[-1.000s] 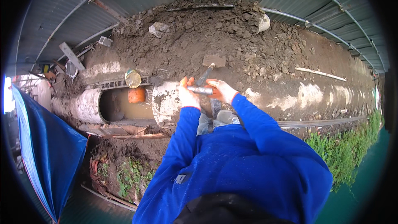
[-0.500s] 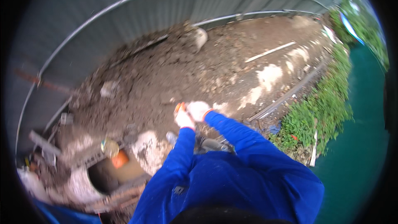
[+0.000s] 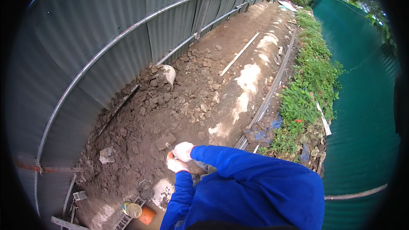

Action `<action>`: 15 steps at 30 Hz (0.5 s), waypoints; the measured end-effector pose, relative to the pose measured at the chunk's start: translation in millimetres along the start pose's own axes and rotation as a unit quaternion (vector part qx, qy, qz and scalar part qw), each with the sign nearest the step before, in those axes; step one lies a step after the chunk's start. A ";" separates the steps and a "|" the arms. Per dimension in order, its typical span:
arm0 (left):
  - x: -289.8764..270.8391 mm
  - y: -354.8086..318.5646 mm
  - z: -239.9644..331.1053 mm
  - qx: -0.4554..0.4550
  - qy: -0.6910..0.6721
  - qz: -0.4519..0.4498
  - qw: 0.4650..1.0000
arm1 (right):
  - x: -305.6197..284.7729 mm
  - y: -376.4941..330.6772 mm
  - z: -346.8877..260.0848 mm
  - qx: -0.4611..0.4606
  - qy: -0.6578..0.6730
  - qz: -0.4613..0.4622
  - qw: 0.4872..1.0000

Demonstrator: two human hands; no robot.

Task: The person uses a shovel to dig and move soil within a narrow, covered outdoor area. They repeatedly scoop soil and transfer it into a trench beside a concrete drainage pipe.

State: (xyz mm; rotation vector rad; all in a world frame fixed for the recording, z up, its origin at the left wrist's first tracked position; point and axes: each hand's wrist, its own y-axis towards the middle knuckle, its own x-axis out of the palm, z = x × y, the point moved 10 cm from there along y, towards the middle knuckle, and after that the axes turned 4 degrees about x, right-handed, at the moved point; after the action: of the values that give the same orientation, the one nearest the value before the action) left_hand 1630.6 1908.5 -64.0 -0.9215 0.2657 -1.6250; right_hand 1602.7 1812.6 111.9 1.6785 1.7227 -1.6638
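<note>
Both my hands wear white gloves with orange cuffs and meet in front of my body. My right hand (image 3: 184, 151) is closed around the handle end of what looks like a trowel (image 3: 165, 141). Its flat, mud-brown blade points away to the far left, over the soil. Just below and touching, my left hand (image 3: 177, 165) has its fingers curled in. A bit of orange shows at its fingertips; whether that is glove or a held thing I cannot tell. Most of the handle is hidden by the gloves.
A grey corrugated fence (image 3: 119, 12) with metal pipes lines the left. Loose soil (image 3: 145, 119) and a tipped white bucket (image 3: 169, 76) lie ahead. At lower left are an orange bucket (image 3: 147, 215) and a round container (image 3: 133, 210). Long bars (image 3: 272, 91), plants (image 3: 311, 85) and green sheeting (image 3: 362, 102) run right.
My view has swung up and to the right, showing more of the strip ahead. Both hands stay together with the trowel and appear lower in the picture.
</note>
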 end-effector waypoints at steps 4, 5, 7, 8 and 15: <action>9.9 0.2 28.7 0.019 -0.011 0.048 0.999 | -11.5 12.6 -9.1 -0.007 -0.004 0.038 0.999; 13.4 -2.0 34.8 0.026 -0.002 0.055 0.998 | -15.3 15.0 -5.7 0.000 0.000 0.046 0.999; 27.3 -6.8 30.1 -0.018 0.014 0.028 0.999 | -14.5 19.9 -1.5 -0.013 0.014 0.025 0.999; 44.1 -12.5 18.5 -0.081 -0.098 -0.025 0.992 | -16.2 20.7 1.1 -0.008 -0.002 0.035 0.999; 24.5 -2.3 90.1 0.141 0.110 0.062 0.982 | -22.9 53.2 -30.0 -0.075 -0.076 0.076 0.991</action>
State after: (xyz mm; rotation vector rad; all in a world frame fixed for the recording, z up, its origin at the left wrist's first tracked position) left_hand 1690.7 1914.4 7.2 -0.5015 0.2320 -1.6001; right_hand 1667.7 1808.1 111.0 1.5309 1.5653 -1.5116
